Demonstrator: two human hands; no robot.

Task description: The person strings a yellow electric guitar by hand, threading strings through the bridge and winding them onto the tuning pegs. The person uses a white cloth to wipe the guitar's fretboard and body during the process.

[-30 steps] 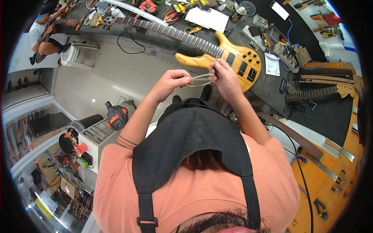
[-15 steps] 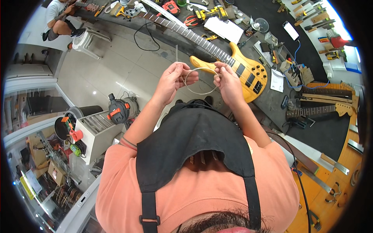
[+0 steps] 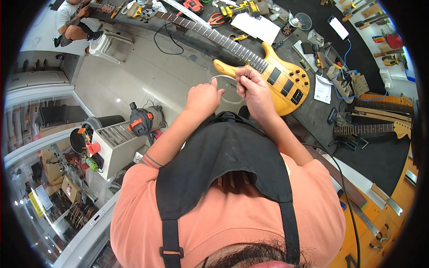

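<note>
A loop of thin, pale metal wire (image 3: 226,76) stretches between my two hands, over the floor just beside the bench. My left hand (image 3: 203,97) is turned back-up with its fingers curled around the left side of the loop; its fingertips are partly hidden. Higher and further right, my right hand (image 3: 256,93) pinches the wire between thumb and fingers. Right behind that hand lies a yellow wooden electric bass (image 3: 279,87), with no strings visible on its fretted neck; the horn of its body reaches toward the wire.
On the bench are a yellow drill (image 3: 241,9), white paper (image 3: 257,27), red-handled pliers (image 3: 218,18) and a phone (image 3: 338,27). Another guitar neck (image 3: 364,129) lies at right. A vacuum (image 3: 145,119) stands on the left floor. A person sits far left by a white stool (image 3: 109,44).
My left hand has rolled over from palm-inward to back-up, closing on the wire. The loop now shows smaller and partly covered. My right hand has shifted slightly left and turned.
</note>
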